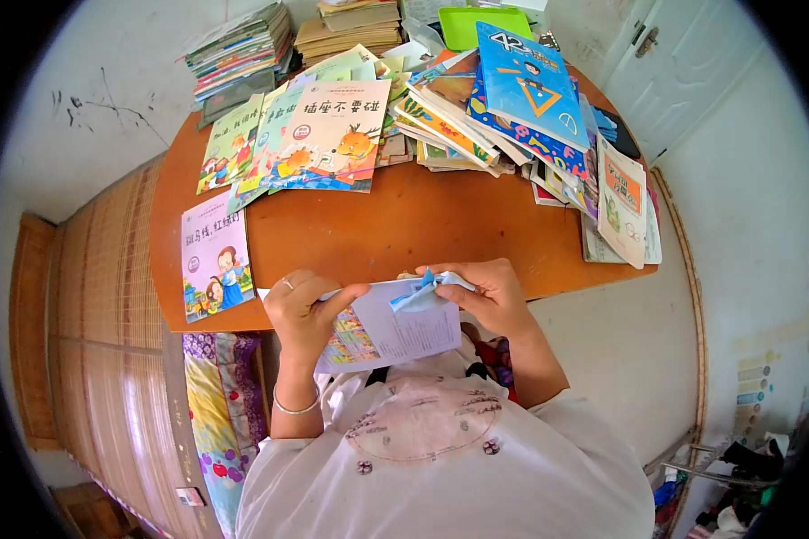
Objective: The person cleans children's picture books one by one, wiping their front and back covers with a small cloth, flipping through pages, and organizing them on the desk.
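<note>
A thin picture booklet (400, 337) is held tilted in front of my chest, its pale lilac side with small pictures and printed text facing me. Gripping the booklet's left part is my left hand (304, 305), the thumb on the near face and the other fingers partly behind. A crumpled light blue and white cloth (430, 292) is pinched in my right hand (487, 295) against the upper right part of the booklet. That hand's fingertips are partly hidden behind the cloth and booklet.
On the brown table (351, 234), a purple booklet (217, 259) lies at left. Behind it are overlapping picture booklets (337, 135). A pile topped by a blue book (532, 85) stands back right, near an upright book stack (243, 63) and a green tray (484, 27).
</note>
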A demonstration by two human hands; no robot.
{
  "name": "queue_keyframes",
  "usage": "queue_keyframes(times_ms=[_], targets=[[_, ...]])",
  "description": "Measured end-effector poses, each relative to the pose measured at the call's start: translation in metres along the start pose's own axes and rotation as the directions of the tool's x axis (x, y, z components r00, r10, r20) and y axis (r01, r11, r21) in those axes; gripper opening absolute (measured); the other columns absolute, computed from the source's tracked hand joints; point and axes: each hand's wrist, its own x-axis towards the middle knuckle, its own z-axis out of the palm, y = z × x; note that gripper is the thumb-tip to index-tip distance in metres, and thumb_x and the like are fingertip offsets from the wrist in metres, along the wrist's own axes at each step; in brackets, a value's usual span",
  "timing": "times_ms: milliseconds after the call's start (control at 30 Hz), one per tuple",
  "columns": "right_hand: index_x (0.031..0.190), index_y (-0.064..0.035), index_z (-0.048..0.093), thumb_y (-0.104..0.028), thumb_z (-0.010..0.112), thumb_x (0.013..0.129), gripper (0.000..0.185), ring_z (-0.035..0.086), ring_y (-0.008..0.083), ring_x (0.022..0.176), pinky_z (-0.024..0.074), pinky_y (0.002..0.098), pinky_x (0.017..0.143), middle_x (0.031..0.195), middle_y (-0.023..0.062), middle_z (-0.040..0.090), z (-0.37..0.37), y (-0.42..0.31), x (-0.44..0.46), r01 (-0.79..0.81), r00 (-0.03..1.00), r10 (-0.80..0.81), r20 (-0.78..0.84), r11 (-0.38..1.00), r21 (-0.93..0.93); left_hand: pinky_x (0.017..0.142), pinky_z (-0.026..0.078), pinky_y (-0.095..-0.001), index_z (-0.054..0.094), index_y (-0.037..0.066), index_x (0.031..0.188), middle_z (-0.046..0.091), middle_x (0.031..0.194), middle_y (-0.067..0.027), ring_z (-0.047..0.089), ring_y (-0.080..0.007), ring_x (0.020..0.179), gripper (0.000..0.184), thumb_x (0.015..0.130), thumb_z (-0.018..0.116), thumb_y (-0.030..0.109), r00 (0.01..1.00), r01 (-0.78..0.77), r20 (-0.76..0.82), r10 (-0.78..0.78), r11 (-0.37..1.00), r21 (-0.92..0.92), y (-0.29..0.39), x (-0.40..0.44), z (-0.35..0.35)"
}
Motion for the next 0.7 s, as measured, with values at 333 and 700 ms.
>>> queue_keyframes(times_ms=[333,700], targets=[[0.126,0.0025,0.063,-0.023,0.052,0.103,0.036,0.067,0.0124,0.095,0.0511,0.0256,0.083,0.112,0.0116,0.072,0.020,-0.006,-0.002,0.019,0.994,-0.006,-0.109,0.992,0.122,0.047,0.036,-0.0306,0.065,0.003,0.064,0.053,0.054,-0.0053,0.049,-0.0182,0.050,0.027,0.067,0.087,0.018,0.992,0.083,0.102,-0.074,0.993,-0.087,0.002,0.000,0.000],[0.112,0.0038,0.065,-0.018,0.061,0.097,0.027,0.059,0.0140,0.062,0.0455,0.0281,0.057,0.078,0.0131,0.066,0.024,-0.004,0.005,-0.014,0.994,0.009,-0.112,0.999,-0.040,0.051,0.033,-0.0331,0.061,-0.002,0.066,0.051,0.058,-0.0068,0.046,-0.0195,0.052,0.025,0.078,0.079,0.011,0.997,0.070,0.014,-0.070,0.998,-0.004,-0.003,-0.004,-0.010]])
